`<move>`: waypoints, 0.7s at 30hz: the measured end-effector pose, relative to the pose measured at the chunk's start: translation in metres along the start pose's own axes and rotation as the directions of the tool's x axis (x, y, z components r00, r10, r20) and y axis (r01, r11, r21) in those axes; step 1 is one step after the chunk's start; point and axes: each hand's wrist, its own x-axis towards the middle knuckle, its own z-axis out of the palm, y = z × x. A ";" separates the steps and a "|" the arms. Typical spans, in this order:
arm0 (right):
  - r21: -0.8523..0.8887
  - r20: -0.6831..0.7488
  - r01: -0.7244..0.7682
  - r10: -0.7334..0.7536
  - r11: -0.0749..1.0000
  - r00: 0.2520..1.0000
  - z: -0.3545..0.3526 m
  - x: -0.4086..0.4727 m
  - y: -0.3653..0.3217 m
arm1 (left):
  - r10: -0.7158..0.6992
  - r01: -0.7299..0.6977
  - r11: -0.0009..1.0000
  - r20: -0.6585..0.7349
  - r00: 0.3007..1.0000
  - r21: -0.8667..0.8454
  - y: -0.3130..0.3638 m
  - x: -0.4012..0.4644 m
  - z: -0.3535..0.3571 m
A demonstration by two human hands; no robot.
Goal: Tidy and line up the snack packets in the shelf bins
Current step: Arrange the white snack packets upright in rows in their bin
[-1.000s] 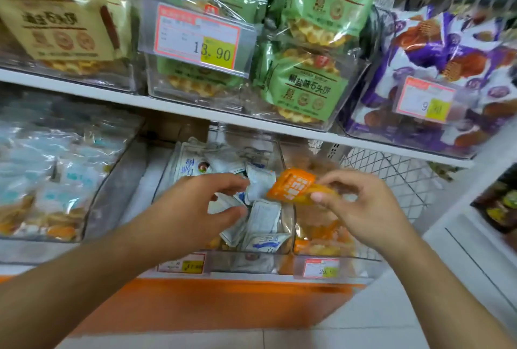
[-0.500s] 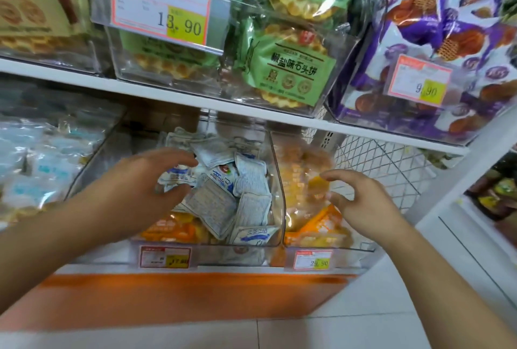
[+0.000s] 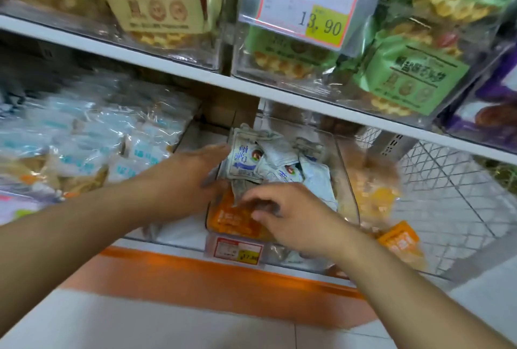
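Note:
A clear plastic bin on the lower shelf holds a loose heap of white and blue snack packets, with orange packets at its front. My left hand lies flat against the bin's left side, fingers stretched toward the white packets. My right hand hovers over the bin's front, fingers curled down onto the orange and white packets; whether it grips one I cannot tell. The bin to the right holds more orange packets.
Pale blue packets fill a bin at left. The upper shelf carries cream and green waffle bags and a 13.90 price tag. A wire mesh panel stands at right. An orange base strip runs below.
My right hand put the orange packet in the right bin, then crossed left to the front of the white-packet bin. My left hand slid to that bin's left side. The view panned left.

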 end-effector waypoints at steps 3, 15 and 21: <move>-0.140 0.044 0.042 -0.036 0.989 0.998 0.015 0.019 0.008 | -0.002 0.002 1.000 0.008 1.000 0.027 -0.004 0.002 0.000; -0.542 0.061 0.089 -0.066 0.836 0.996 0.017 0.036 0.021 | 0.026 -0.026 0.999 0.010 1.000 0.033 -0.009 0.005 0.003; -0.572 0.002 0.052 -0.063 0.818 0.998 0.020 0.039 0.015 | 0.045 -0.045 0.999 0.009 0.999 0.021 -0.010 0.003 0.003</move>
